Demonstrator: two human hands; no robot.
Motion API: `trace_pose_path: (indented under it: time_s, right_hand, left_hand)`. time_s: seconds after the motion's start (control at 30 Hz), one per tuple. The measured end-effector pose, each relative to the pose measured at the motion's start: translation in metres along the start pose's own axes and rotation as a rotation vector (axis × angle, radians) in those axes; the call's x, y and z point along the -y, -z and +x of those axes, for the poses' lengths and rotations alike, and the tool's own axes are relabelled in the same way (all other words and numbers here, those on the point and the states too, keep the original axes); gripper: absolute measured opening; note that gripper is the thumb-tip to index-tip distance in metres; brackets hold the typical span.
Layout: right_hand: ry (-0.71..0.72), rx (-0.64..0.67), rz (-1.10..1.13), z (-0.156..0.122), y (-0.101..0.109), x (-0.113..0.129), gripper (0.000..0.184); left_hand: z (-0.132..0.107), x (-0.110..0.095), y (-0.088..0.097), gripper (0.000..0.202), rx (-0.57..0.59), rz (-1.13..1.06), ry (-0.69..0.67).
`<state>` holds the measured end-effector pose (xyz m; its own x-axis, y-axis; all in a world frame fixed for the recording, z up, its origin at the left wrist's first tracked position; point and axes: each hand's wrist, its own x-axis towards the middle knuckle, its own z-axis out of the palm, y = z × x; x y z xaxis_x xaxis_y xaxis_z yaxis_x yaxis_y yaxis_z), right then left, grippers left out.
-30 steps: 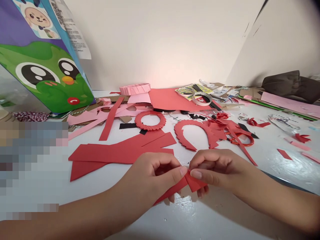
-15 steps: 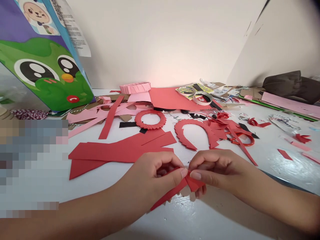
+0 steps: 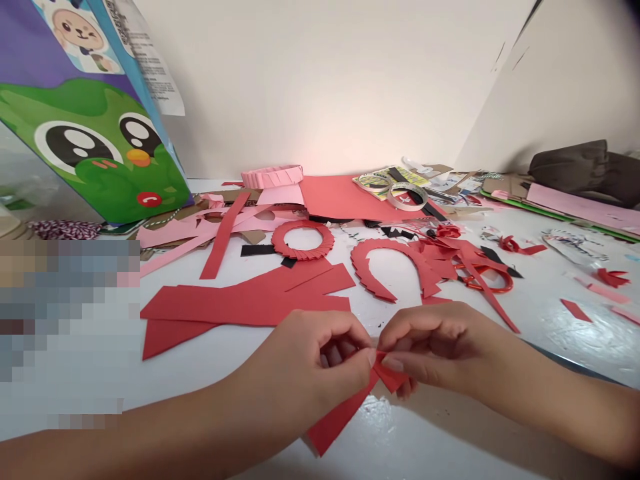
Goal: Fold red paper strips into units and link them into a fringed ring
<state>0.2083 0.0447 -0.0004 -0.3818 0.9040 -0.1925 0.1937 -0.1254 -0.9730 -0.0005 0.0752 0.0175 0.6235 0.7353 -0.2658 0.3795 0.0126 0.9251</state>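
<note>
A folded red paper strip (image 3: 345, 415) is pinched between both hands just above the white table. My left hand (image 3: 320, 363) grips it near the fold with thumb and fingertips, and the strip's long tail slants down toward me beneath that hand. My right hand (image 3: 440, 353) pinches the short folded end, which points down to the right. Fingers cover part of the fold. Beyond the hands lie a ring of pleated red paper (image 3: 303, 257) and a pleated red arc (image 3: 357, 263). Flat red paper strips (image 3: 200, 303) overlap to the left.
Orange-handled scissors (image 3: 505, 280) lie under red scraps at right. Tape rolls (image 3: 407, 207) rest on a red sheet (image 3: 330, 193) at the back, near a pink pleated ring (image 3: 273, 177). A green owl-print bag (image 3: 100, 167) stands back left. Black and pink scraps are scattered about.
The strip's tail has swung lower and now shows more of its face below my left hand. Both hands keep their pinch and have shifted only slightly.
</note>
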Motion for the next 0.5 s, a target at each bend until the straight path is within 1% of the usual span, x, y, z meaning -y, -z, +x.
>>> trace_pose_path:
  time_s: [0.07, 0.13, 0.2, 0.3, 0.43, 0.5]
  right_hand:
    - [0.065, -0.017, -0.060, 0.000, 0.001, -0.003, 0.014]
    - [0.146, -0.071, -0.078, -0.001, 0.001, -0.006, 0.007]
    - [0.218, -0.149, -0.074, -0.002, 0.002, -0.006, 0.009]
    - [0.273, -0.223, -0.131, -0.003, 0.001, -0.002, 0.010]
    - [0.315, -0.212, -0.218, -0.003, -0.004, 0.004, 0.003]
    - [0.368, -0.281, -0.260, -0.003, -0.006, 0.004, 0.003]
  left_hand:
    - [0.001, 0.001, -0.001, 0.018, 0.006, -0.001, -0.024]
    - [0.002, 0.002, -0.002, 0.017, 0.007, -0.005, -0.049]
    - [0.002, 0.002, -0.002, 0.017, 0.005, -0.005, -0.041]
    - [0.003, 0.001, -0.002, 0.016, 0.020, -0.008, -0.011]
    - [0.003, 0.001, -0.001, 0.023, 0.091, -0.040, -0.002]
    - [0.003, 0.002, -0.001, 0.025, 0.091, -0.101, -0.004]
